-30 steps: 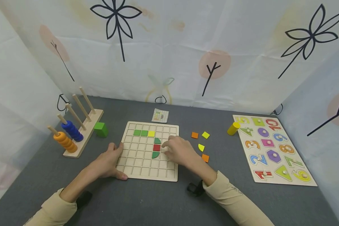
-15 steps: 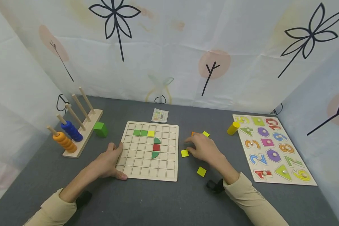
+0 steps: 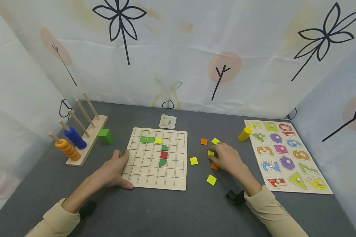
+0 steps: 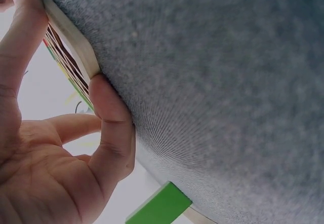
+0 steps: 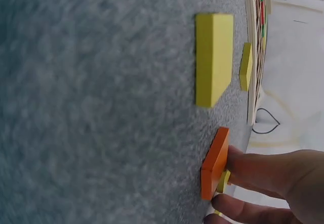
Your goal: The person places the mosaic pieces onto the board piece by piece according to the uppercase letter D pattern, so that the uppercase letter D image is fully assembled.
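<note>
My left hand (image 3: 114, 168) holds the wooden grid board (image 3: 154, 181) by its near left corner, thumb on the front edge and fingers along the left side. In the left wrist view the board's edge (image 4: 76, 44) sits between thumb and finger. Green, yellow and red tiles (image 3: 164, 155) lie in some of its squares. Right of the board, my right hand (image 3: 226, 159) has thumb and fingertips around a yellow quarter-circle tile (image 3: 210, 153), pinching it low over the table. An orange tile (image 5: 215, 163) lies just beside the thumb.
Two yellow squares (image 3: 211, 179) and another orange tile (image 3: 204, 141) lie around the right hand. A small pattern card (image 3: 167, 121) is behind the board. Left stand a green cube (image 3: 105, 136) and ring stacker (image 3: 86, 140); right, a yellow cylinder (image 3: 245, 134) and number puzzle (image 3: 284, 156).
My right hand has moved right, from over the grid board to the loose tiles, and now closes around the yellow quarter-circle tile. The left hand keeps its hold on the board.
</note>
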`<state>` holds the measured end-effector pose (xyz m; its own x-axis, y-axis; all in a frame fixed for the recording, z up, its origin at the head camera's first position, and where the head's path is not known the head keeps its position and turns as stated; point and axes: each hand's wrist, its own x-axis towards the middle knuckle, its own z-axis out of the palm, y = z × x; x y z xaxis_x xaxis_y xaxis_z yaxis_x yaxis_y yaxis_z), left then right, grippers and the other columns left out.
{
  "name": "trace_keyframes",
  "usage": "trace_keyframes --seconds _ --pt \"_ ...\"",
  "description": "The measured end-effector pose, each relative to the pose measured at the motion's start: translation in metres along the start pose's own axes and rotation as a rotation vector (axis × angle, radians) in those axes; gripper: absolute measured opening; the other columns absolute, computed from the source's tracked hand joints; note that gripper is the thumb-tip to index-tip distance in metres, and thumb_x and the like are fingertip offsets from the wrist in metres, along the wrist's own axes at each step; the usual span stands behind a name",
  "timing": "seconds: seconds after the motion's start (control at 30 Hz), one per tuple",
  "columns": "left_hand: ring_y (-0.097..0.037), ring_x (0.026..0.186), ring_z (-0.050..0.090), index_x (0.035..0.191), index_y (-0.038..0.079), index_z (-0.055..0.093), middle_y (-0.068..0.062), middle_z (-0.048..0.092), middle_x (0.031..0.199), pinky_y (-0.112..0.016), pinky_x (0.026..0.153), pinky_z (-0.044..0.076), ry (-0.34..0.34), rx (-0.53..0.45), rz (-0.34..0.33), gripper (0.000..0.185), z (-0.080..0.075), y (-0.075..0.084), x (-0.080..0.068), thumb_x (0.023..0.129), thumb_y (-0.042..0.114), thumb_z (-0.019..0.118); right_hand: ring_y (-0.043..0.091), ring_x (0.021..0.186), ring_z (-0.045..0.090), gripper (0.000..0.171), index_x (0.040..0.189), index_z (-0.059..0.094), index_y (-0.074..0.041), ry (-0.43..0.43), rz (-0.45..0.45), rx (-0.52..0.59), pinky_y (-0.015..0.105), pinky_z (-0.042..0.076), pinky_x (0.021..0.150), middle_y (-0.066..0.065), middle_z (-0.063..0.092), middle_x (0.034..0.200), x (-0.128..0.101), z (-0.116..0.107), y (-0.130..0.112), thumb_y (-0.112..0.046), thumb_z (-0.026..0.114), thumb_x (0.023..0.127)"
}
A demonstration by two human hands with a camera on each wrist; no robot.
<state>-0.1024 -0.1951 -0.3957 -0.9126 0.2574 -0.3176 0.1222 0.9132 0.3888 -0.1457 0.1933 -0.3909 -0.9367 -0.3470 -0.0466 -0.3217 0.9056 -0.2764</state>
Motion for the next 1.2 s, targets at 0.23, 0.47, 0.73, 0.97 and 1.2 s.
trace_keyframes --seconds 0.23,0.47,0.73,0.97,1.2 --pt "-0.026 0.084 0.053 0.154 -0.017 0.022 -0.035 0.041 0.129 -0.040 0.071 0.051 -0.001 -0.004 -0.001 0.139 0.000 0.001 0.000 0.054 0.040 0.100 0.018 0.073 0.057 0.023 0.113 0.079 -0.006 -0.020 -0.047 0.053 0.028 0.040 0.057 0.012 0.073 0.098 0.004 0.002 -0.008 -0.002 0.073 0.091" --pt "-0.026 0.084 0.053 0.155 -0.015 0.022 -0.034 0.041 0.129 -0.040 0.071 0.051 -0.011 -0.006 -0.011 0.139 0.001 0.000 0.000 0.054 0.041 0.099 0.028 0.098 0.069 0.027 0.113 0.079 -0.009 -0.021 -0.115 0.054 0.029 0.045 0.061 0.012 0.075 0.112 0.008 0.006 -0.016 0.004 0.069 0.091" --pt "-0.025 0.084 0.054 0.155 -0.015 0.022 -0.034 0.042 0.130 -0.041 0.072 0.052 -0.006 0.001 -0.004 0.140 0.000 0.000 0.000 0.054 0.042 0.099 0.024 0.093 0.068 0.034 0.121 0.076 -0.012 -0.022 -0.060 0.014 0.035 0.051 0.065 0.009 0.071 0.110 0.006 0.005 -0.016 -0.019 0.080 0.089" --pt "-0.025 0.082 0.053 0.155 -0.016 0.022 -0.033 0.042 0.127 -0.039 0.070 0.050 0.001 0.004 0.003 0.140 0.000 0.000 0.001 0.053 0.042 0.100 0.023 0.092 0.067 0.027 0.117 0.077 -0.011 -0.019 -0.036 0.020 0.034 0.050 0.066 0.009 0.072 0.108 0.008 0.007 -0.018 -0.017 0.078 0.091" --pt "-0.025 0.083 0.053 0.155 -0.016 0.022 -0.034 0.042 0.128 -0.040 0.071 0.051 0.000 0.003 0.005 0.141 -0.001 0.000 0.001 0.053 0.042 0.099 0.022 0.090 0.067 0.026 0.117 0.077 -0.011 -0.005 -0.044 0.011 0.032 0.048 0.064 0.009 0.072 0.111 0.009 0.006 -0.023 -0.016 0.077 0.091"
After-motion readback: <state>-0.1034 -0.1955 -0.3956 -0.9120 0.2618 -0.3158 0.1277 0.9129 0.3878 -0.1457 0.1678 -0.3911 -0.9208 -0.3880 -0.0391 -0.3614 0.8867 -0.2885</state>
